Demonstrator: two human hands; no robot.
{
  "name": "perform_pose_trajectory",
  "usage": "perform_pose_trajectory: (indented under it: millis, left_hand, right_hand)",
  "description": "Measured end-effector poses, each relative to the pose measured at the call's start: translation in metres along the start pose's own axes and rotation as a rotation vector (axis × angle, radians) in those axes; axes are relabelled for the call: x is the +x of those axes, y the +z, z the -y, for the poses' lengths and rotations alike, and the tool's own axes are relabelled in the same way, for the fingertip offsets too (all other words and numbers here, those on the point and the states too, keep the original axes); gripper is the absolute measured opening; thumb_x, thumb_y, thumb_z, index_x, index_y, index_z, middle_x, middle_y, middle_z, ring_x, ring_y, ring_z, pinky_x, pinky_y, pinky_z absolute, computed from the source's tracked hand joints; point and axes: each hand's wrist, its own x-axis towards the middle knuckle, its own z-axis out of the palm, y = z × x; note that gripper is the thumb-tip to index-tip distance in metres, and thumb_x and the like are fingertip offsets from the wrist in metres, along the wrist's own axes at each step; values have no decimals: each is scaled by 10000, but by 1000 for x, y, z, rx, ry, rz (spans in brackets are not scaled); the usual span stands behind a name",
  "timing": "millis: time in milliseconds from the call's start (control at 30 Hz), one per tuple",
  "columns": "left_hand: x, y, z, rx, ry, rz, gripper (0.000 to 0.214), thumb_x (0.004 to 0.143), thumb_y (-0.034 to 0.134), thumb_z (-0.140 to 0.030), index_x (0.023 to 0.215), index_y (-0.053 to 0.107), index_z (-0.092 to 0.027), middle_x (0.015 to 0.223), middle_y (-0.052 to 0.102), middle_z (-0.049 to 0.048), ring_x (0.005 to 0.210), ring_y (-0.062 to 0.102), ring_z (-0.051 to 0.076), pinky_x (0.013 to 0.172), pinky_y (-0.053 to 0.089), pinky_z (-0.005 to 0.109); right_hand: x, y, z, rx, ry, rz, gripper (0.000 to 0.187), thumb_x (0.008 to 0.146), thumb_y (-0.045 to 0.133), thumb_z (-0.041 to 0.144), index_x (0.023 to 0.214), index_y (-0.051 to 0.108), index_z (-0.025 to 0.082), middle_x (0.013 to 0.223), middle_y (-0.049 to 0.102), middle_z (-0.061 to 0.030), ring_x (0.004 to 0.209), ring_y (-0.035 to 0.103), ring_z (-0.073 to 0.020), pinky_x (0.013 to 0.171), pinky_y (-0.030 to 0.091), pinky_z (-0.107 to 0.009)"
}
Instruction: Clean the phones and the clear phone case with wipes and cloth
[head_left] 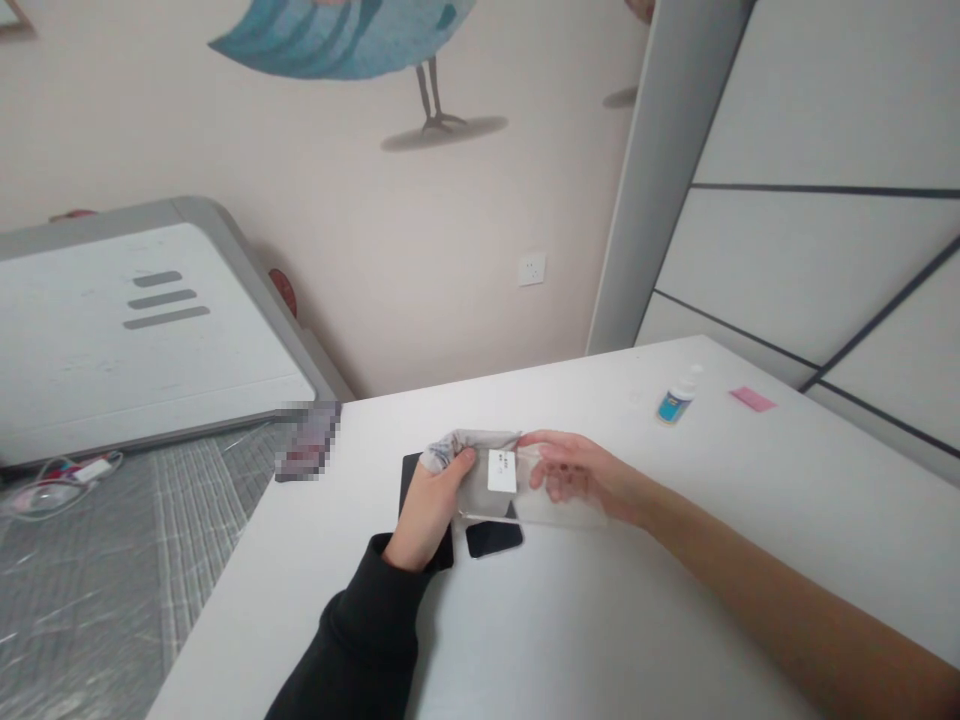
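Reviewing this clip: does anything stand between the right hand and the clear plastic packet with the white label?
Nothing visible does: the right hand touches the end of the clear plastic packet directly. A grey cloth sits at the packet's other end, by the left hand.

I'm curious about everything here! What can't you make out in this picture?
In the head view:
- Tiny print on the white paper label on the clear plastic packet: too small to read.
- Blue label on the small white bottle: too small to read.
- Dark pixelated object: blurred.
- Flat black rectangle: partly covered by the left hand.
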Motion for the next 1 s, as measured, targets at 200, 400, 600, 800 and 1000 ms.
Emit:
perform_pose_trajectory:
  millis: [200, 400, 600, 800, 1000]
  left_hand:
    - [-6, 12, -4, 60, 220, -164, 297, 843, 756, -386, 1078, 774, -204, 1155, 779, 72, 1152, 673, 272, 1092, 447, 394]
    - [-21, 26, 11, -42, -2, -1, 427, 736, 832, -505, 1043, 791, -212, 1159, 782, 63, 1167, 666, 289, 1098, 447, 378]
    - [-22, 23, 13, -283, -189, 28, 483, 628, 870, -558, 907, 802, -170, 968, 811, 75, 1014, 731, 306, 932, 547, 367]
    - [-26, 27, 4, -428, -234, 198, 392, 739, 777, -445, 1004, 797, -157, 1072, 800, 91, 1225, 651, 355, 1055, 495, 421]
    - [-26, 27, 27, -216, -202, 164, 416, 724, 802, -496, 966, 801, -158, 1078, 799, 92, 1138, 686, 338, 1042, 494, 404]
  right_hand:
    - [5, 8, -7, 350, -281, -174, 294, 817, 775, 368, 1087, 717, 265, 1271, 737, -45, 1209, 673, -208, 1095, 486, -351]
    - [2, 25, -16, 128, -340, -288, 312, 755, 846, 438, 974, 725, 252, 1080, 794, -49, 1056, 727, -231, 873, 586, -365]
    - [-7, 38, -17, -213, -197, -224, 317, 732, 820, 444, 854, 641, 213, 844, 800, -66, 761, 750, -205, 566, 548, -265]
    - [-8, 35, -8, -306, -305, -451, 329, 758, 740, 479, 872, 575, 218, 789, 770, -61, 683, 719, -201, 459, 479, -243]
    - [-6, 27, -6, -390, -319, -448, 326, 776, 714, 492, 888, 544, 236, 765, 727, -47, 688, 701, -217, 410, 443, -241]
